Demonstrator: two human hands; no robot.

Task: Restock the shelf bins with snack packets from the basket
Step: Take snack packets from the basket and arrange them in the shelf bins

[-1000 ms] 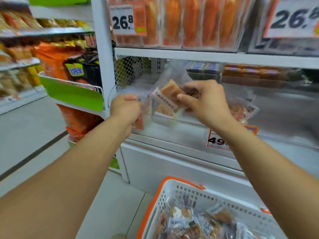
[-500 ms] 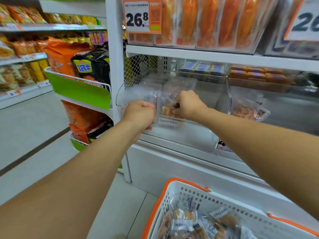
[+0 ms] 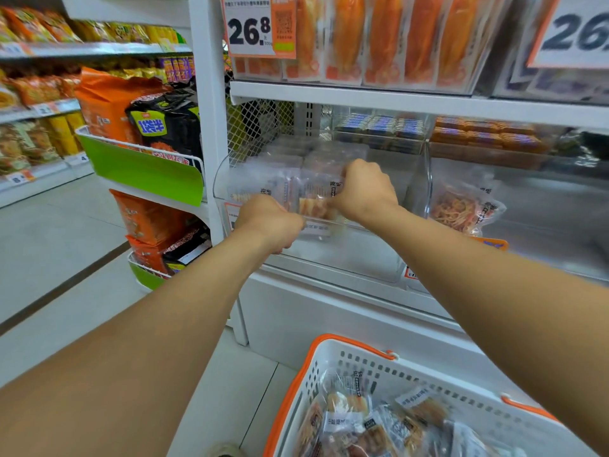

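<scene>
**Seating packets in the clear shelf bin**

Pressing into the clear plastic bin (image 3: 346, 258), both hands are seen at the packet row. The left hand (image 3: 268, 222) is curled at the bin's front edge, at about 9 o'clock of the front snack packet (image 3: 318, 202); whether anything is gripped inside that fist cannot be told. The right hand (image 3: 364, 189) is curled over the packet's top at 3 o'clock, and the packet appears to be pinched by its fingers. More translucent packets are stood behind it toward 12 o'clock. A packet of shredded snack (image 3: 464, 206) is leaned in the neighbouring bin at 3 o'clock. The white basket with orange rim (image 3: 329, 357) is set at 6 o'clock, with many packets (image 3: 356, 420) left inside, so the restocking is judged far from finished.

A slip is judged possible: if the front packet is released before it is wedged upright, it may be tipped forward over the low front lip. The row behind could also be knocked flat if it is pushed too hard.
</scene>
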